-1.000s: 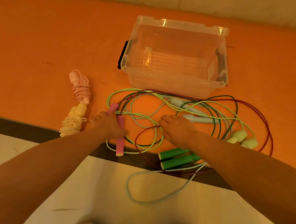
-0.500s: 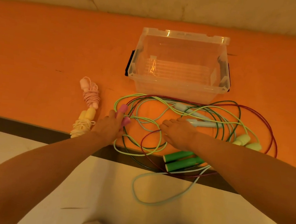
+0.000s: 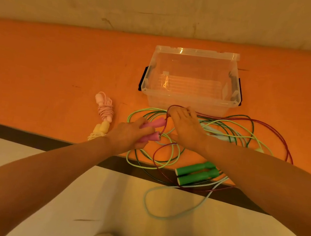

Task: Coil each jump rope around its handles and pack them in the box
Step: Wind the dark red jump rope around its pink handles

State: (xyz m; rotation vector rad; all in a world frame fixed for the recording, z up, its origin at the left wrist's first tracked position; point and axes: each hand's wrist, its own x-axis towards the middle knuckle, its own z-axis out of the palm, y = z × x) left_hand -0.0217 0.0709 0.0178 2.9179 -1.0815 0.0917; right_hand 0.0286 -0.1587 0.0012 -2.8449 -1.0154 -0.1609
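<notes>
The left hand (image 3: 128, 134) gripped both pink handles (image 3: 152, 130) together while the right hand (image 3: 185, 126) pinched the red rope (image 3: 275, 127) just before the empty box (image 3: 188, 102) (two ropes already coiled); winding round the handles seemingly came next.

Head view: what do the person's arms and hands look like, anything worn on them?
Both forearms are bare from the frame edge to the wrist, with no sleeve showing. Neither the left hand nor the right hand shows a glove, watch, ring or bracelet.
</notes>
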